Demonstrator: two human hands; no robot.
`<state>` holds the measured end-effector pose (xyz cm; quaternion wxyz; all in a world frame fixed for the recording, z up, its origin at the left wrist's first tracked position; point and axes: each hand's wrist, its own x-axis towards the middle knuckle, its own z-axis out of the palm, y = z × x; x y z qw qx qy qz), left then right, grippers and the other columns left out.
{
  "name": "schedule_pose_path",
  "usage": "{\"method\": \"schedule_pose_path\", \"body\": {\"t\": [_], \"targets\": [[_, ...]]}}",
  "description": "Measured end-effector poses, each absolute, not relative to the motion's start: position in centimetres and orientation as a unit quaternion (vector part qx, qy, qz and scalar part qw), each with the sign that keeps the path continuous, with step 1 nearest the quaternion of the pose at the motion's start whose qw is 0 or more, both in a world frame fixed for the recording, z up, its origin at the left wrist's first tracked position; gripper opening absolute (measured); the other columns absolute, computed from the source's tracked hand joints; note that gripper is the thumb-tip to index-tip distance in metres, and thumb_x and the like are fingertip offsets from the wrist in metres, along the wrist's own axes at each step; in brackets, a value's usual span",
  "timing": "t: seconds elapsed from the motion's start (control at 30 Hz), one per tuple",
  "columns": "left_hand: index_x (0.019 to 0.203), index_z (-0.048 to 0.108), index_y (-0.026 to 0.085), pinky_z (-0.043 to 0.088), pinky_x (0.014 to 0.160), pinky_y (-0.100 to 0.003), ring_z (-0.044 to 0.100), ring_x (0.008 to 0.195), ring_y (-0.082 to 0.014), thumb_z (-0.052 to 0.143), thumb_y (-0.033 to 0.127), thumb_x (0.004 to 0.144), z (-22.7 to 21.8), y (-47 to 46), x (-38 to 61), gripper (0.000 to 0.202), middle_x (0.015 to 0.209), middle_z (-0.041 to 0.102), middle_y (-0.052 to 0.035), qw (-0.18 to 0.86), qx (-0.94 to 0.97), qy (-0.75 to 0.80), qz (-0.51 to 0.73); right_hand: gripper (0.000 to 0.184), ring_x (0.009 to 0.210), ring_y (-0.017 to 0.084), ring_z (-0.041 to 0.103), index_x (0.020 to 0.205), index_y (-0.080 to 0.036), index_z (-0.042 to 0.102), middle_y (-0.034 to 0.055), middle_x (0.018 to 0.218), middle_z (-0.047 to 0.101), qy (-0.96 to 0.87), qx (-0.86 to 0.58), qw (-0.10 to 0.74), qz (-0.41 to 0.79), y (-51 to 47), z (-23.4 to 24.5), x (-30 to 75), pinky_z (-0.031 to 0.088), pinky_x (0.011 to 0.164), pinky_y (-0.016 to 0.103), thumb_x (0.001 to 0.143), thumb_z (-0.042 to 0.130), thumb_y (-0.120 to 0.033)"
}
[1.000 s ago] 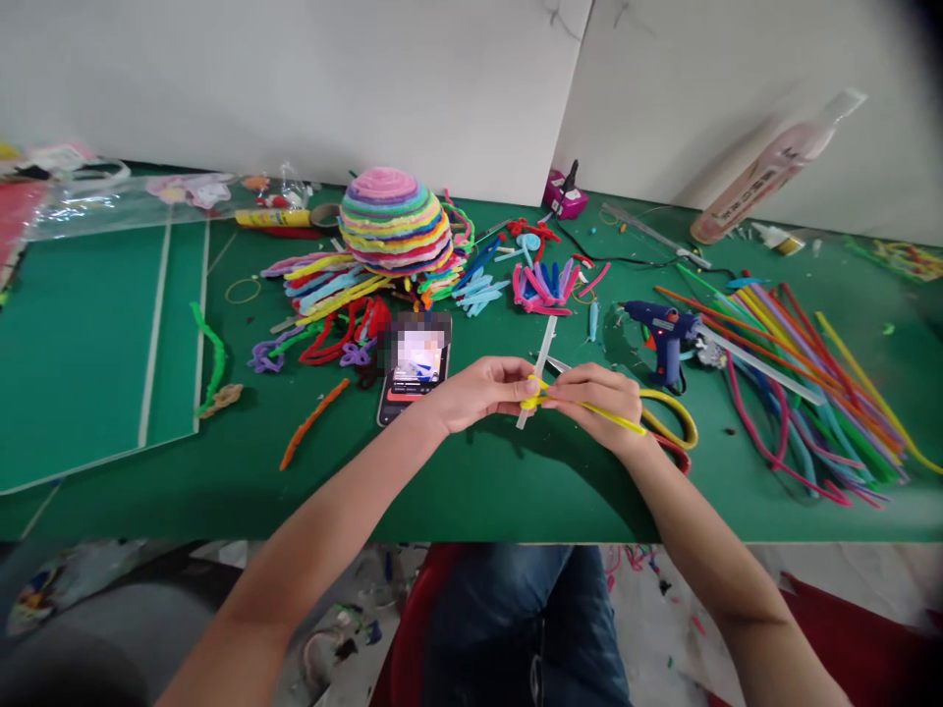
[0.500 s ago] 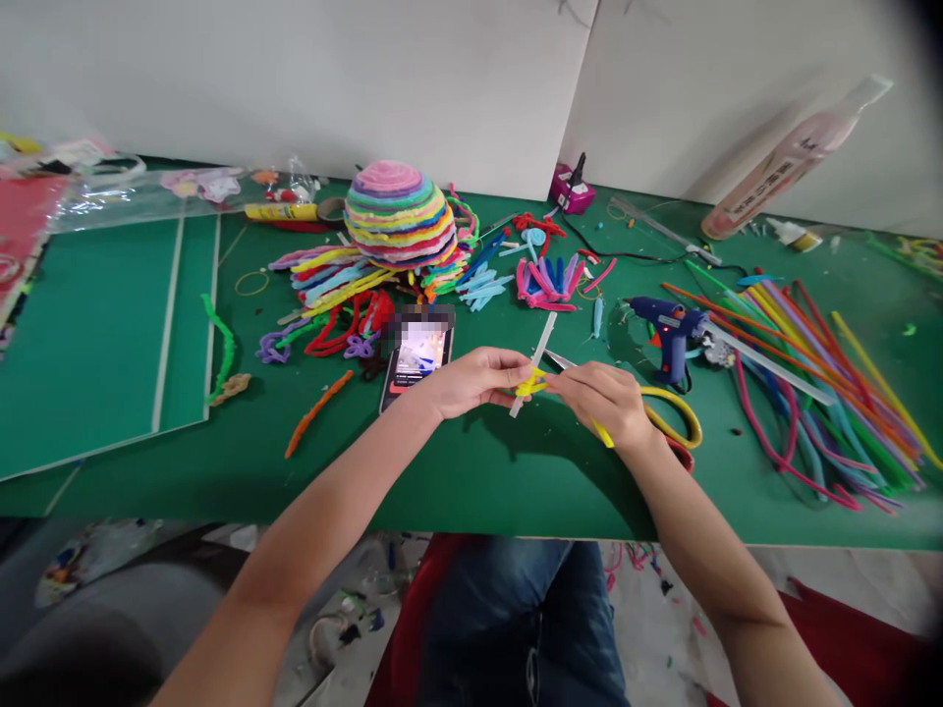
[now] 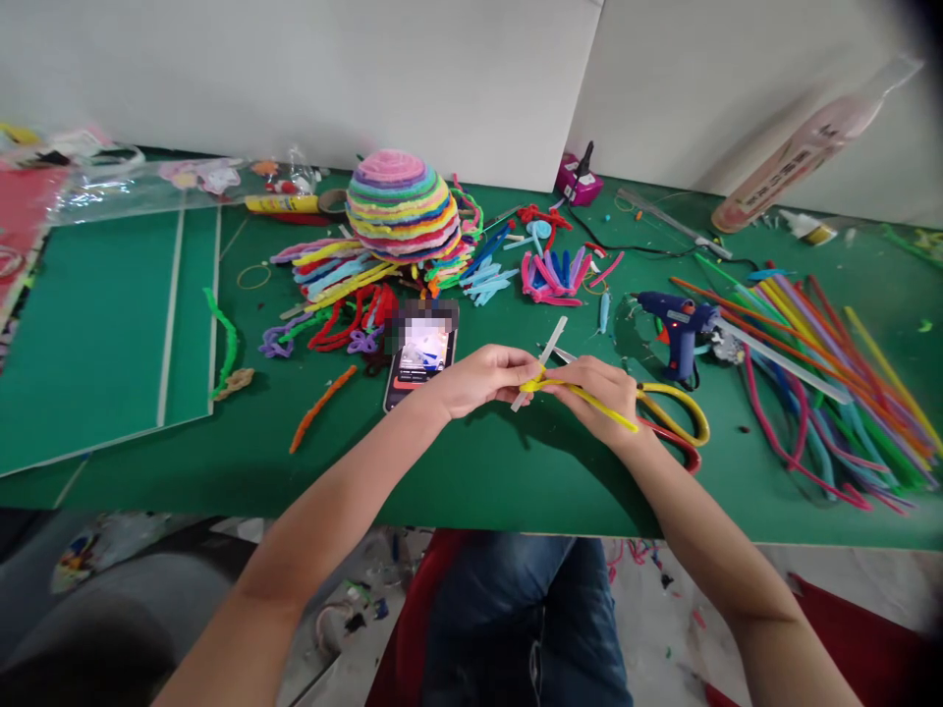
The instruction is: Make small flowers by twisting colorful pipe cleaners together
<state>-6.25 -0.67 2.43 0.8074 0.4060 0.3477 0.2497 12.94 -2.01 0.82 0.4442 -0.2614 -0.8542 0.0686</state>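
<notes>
My left hand [image 3: 490,380] is closed on a translucent glue stick [image 3: 555,339], which slants up to the right from the fingers. A yellow pipe cleaner [image 3: 605,408] is wound round the stick at the left fingertips. Its free length runs rightward across my right hand [image 3: 600,381], whose fingers pinch it close to the stick. Scissors with yellow and red handles [image 3: 699,417] lie on the table behind and beside the right hand, partly hidden by it. Just left of the left hand lies a phone [image 3: 423,344] with its screen lit.
A striped pipe-cleaner dome [image 3: 402,211] stands at the back among cut pieces. To the right are a blue glue gun [image 3: 682,329], a pile of long pipe cleaners [image 3: 832,393] and a pink bottle [image 3: 803,162]. A green board [image 3: 88,344] lies left, an orange twisted piece [image 3: 322,407] nearer.
The free yellow end has swung up and right and now shows longer over the right hand. The right hand has turned slightly. The whole view has shifted a little.
</notes>
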Motion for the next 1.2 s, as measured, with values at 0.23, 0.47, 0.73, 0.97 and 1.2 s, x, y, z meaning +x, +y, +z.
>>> {"method": "schedule_pose_path", "body": {"t": [0.23, 0.47, 0.73, 0.97, 1.2], "targets": [[0.079, 0.061, 0.011, 0.044, 0.059, -0.022, 0.054, 0.058, -0.0055, 0.067, 0.024, 0.077, 2.1, -0.8, -5.7, 0.015, 0.067, 0.057, 0.0017, 0.797, 0.376, 0.376, 0.287, 0.015, 0.064, 0.013, 0.06, 0.094, -0.017, 0.059, 0.0049, 0.074, 0.066, -0.865, -0.284, 0.413, -0.018, -2.1, 1.4, 12.7, 0.052, 0.057, 0.024, 0.082, 0.06, -0.008], [0.076, 0.055, 0.012, 0.043, 0.058, -0.022, 0.051, 0.058, -0.0058, 0.056, 0.024, 0.085, 1.9, -1.1, -5.2, 0.016, 0.064, 0.051, 0.003, 0.746, 0.444, 0.382, 0.318, 0.011, 0.068, 0.014, 0.058, 0.093, -0.019, 0.055, 0.005, 0.077, 0.063, -0.874, -0.328, 0.357, -0.038, -2.3, 1.5, 12.6, 0.05, 0.061, 0.027, 0.087, 0.051, -0.01], [0.084, 0.054, 0.015, 0.043, 0.063, -0.025, 0.053, 0.065, -0.0101, 0.049, 0.026, 0.09, 2.0, -2.5, -4.8, 0.013, 0.071, 0.057, -0.0004, 0.398, 0.698, 0.46, 0.378, 0.009, 0.067, 0.014, 0.054, 0.087, -0.02, 0.054, 0.0036, 0.075, 0.059, -0.837, -0.417, 0.353, 0.038, -3.3, 1.8, 11.7, 0.044, 0.06, 0.025, 0.089, 0.047, -0.014], [0.089, 0.05, 0.016, 0.048, 0.068, -0.025, 0.057, 0.076, -0.0118, 0.044, 0.023, 0.093, 1.2, -2.8, -4.3, 0.01, 0.084, 0.061, -0.0048, 0.177, 0.779, 0.398, 0.451, 0.014, 0.057, 0.01, 0.044, 0.079, -0.019, 0.058, -0.0012, 0.066, 0.053, -0.704, -0.511, 0.385, 0.308, -3.6, 2.3, 11.5, 0.034, 0.053, 0.025, 0.088, 0.052, -0.028], [0.095, 0.046, 0.018, 0.05, 0.069, -0.026, 0.055, 0.077, -0.0125, 0.043, 0.016, 0.092, 1.1, -2.0, -5.1, 0.005, 0.085, 0.06, -0.0046, 0.053, 0.839, 0.254, 0.479, 0.023, 0.049, 0.004, 0.027, 0.07, -0.016, 0.057, -0.0057, 0.056, 0.035, -0.42, -0.429, 0.328, 0.729, -3.3, 3.1, 12.1, 0.019, 0.046, 0.021, 0.073, 0.069, -0.035]]}}
